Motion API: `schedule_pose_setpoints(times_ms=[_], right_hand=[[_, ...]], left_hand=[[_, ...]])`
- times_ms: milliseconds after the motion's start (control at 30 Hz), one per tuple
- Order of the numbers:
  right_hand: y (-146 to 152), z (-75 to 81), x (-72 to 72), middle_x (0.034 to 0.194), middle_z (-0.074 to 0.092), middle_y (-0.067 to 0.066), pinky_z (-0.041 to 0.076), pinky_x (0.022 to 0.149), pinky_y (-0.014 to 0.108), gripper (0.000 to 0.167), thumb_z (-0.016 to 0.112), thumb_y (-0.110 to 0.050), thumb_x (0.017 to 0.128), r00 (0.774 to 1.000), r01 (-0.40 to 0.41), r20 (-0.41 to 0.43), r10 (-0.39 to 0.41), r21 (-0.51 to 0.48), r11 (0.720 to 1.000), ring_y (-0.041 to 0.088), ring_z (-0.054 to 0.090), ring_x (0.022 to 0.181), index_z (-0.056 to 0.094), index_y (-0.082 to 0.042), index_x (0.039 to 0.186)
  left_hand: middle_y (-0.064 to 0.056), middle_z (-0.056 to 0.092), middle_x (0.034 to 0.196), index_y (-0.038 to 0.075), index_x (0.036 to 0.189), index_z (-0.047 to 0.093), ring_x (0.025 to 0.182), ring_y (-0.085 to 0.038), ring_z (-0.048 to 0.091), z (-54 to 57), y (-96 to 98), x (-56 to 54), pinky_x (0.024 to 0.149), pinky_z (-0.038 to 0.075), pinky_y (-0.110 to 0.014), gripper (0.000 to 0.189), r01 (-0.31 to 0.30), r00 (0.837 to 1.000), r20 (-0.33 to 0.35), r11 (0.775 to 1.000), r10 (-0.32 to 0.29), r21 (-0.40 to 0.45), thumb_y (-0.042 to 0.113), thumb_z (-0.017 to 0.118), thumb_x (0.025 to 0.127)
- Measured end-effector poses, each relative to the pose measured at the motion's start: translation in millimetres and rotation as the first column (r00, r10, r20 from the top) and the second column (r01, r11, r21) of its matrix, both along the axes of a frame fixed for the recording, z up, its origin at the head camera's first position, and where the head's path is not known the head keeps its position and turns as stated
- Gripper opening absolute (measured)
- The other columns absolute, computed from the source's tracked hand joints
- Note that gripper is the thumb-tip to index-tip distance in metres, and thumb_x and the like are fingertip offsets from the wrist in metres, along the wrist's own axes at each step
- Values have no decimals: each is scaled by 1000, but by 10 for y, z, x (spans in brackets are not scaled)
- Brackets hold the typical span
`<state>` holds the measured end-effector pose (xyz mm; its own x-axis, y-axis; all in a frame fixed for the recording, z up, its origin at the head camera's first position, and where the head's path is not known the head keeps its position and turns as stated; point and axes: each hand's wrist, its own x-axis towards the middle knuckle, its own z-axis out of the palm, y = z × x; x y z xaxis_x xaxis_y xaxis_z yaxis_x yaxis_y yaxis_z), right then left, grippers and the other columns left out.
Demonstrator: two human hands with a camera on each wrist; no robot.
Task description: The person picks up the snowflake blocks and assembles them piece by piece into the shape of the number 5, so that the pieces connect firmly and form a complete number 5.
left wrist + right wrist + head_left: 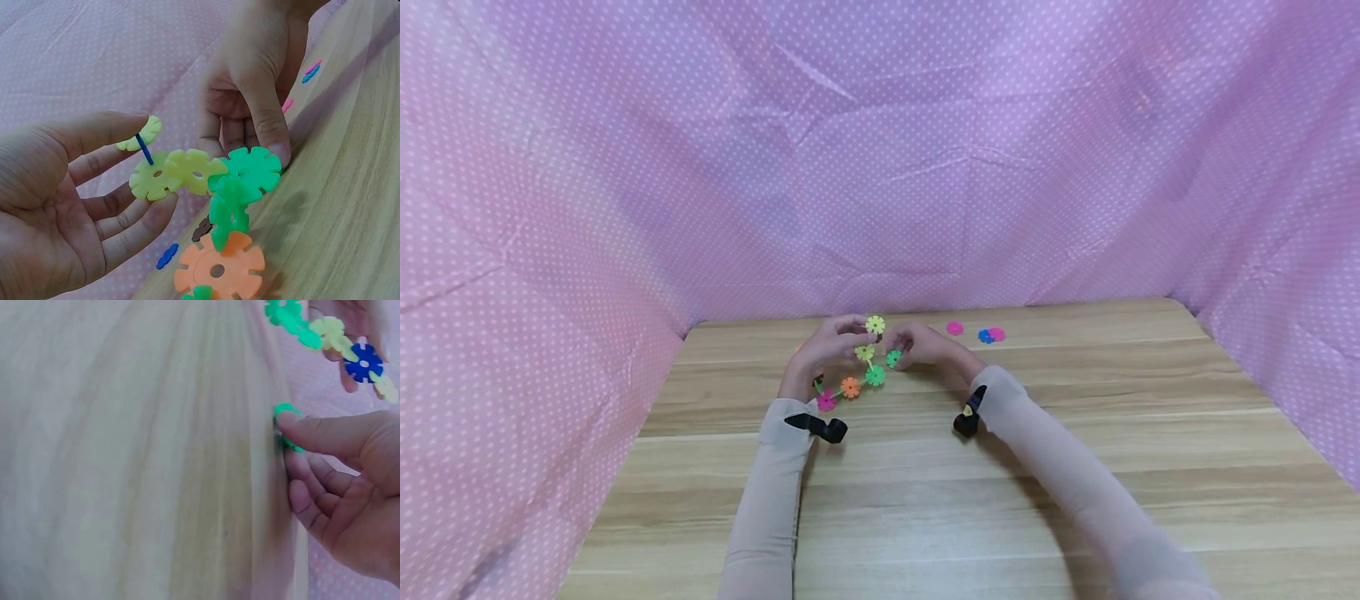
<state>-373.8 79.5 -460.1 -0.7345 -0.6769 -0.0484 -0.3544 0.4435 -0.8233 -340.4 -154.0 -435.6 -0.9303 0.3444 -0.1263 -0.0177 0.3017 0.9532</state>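
Note:
My left hand (pixel 835 340) holds a chain of notched plastic snowflake discs. In the left wrist view its thumb is at a pale yellow disc (pixel 150 132) and its fingers lie under a yellow disc (pixel 150 181). A dark blue disc (pixel 364 363) links these yellow ones. The chain runs on through a green disc (pixel 230 215) and an orange disc (pixel 219 270) to a pink disc (pixel 826 402) near the left wrist. My right hand (pixel 928 343) pinches a separate green disc (pixel 289 412) between thumb and finger, low over the table beside the chain.
A pink disc (pixel 955 328) lies on the wooden table (pixel 970 508) beyond the right hand. Farther right, a blue disc (pixel 986 337) and another pink disc (pixel 997 334) overlap. Polka-dot cloth (pixel 880 183) hangs behind the table and along its sides.

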Motion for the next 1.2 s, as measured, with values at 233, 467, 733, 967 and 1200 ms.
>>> schedule_pose_setpoints(times_ms=[233, 467, 733, 967, 1200], right_hand=[[131, -38, 3, 97, 69, 18, 53, 69, 23, 23, 70, 10, 86, 995, 81, 71, -74, -99, 992, 19, 61, 83, 67, 7, 109], [232, -51, -4, 92, 70, 11, 57, 65, 28, 23, 71, 3, 89, 972, 213, 141, -187, -201, 956, 19, 64, 75, 69, 3, 112], [288, 51, 5, 95, 69, 10, 54, 73, 21, 27, 75, -3, 89, 964, 264, 65, -256, -250, 932, 14, 62, 84, 70, 4, 115], [283, 79, 12, 89, 70, 3, 56, 73, 21, 25, 77, -6, 89, 949, 314, 82, -303, -289, 904, 13, 63, 81, 71, 2, 111], [271, 129, 30, 93, 73, 6, 58, 76, 25, 26, 76, -5, 90, 942, 332, 71, -326, -320, 887, 10, 66, 81, 71, 5, 113]], left_hand=[[-11, 67, 122, 8, 128, 65, 97, -15, 58, -23, 61, -9, 81, 54, -37, 37, -17, 1000, 0, 1000, 17, 6, 29, 70, 98], [-11, 63, 133, 11, 137, 61, 116, -24, 60, -32, 101, -16, 93, 56, -38, 47, -28, 1000, -3, 999, 28, -32, 33, 70, 97], [-12, 62, 135, 12, 139, 59, 120, -28, 59, -75, 130, -35, 98, 55, -43, 49, -30, 1000, -9, 999, 30, -16, 34, 69, 97], [-8, 68, 125, 12, 126, 67, 115, -21, 60, -77, 177, -27, 93, 55, -38, 36, -51, 999, -9, 999, 51, 1, 38, 63, 101], [-4, 68, 111, 7, 120, 68, 106, -18, 60, -70, 209, -19, 95, 52, -36, 34, -67, 998, -18, 998, 68, 20, 36, 62, 102]])
